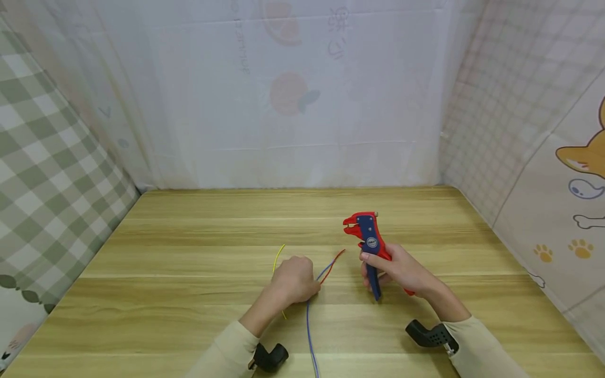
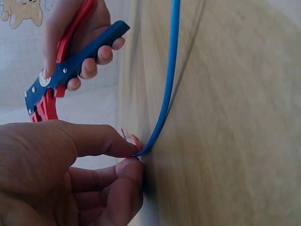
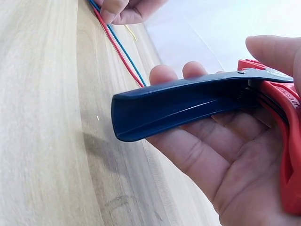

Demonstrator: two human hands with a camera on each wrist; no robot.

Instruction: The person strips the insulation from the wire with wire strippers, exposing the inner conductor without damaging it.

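Observation:
Between thumb and forefinger, my left hand [image 1: 294,279] pinches a blue wire [image 2: 170,61] low over the table. Beside the blue wire runs a red wire [image 3: 118,52], and both stick out past the fingers toward the right. The blue wire's longer length trails toward the table's near edge in the head view. My right hand [image 1: 402,270] holds a red and blue wire stripper [image 1: 370,231] above the table, its jaws apart and facing left. The fingers lie around its blue handle [image 3: 188,101]. A yellow wire [image 1: 276,258] lies partly hidden behind my left hand.
The wooden table [image 1: 189,310] carries the wires. White printed cloth [image 1: 212,115] hangs along its far edge, with a green checked cloth [image 1: 52,126] on the left and a patterned one [image 1: 524,173] on the right. Black wrist devices [image 1: 270,359] sit at both sleeves.

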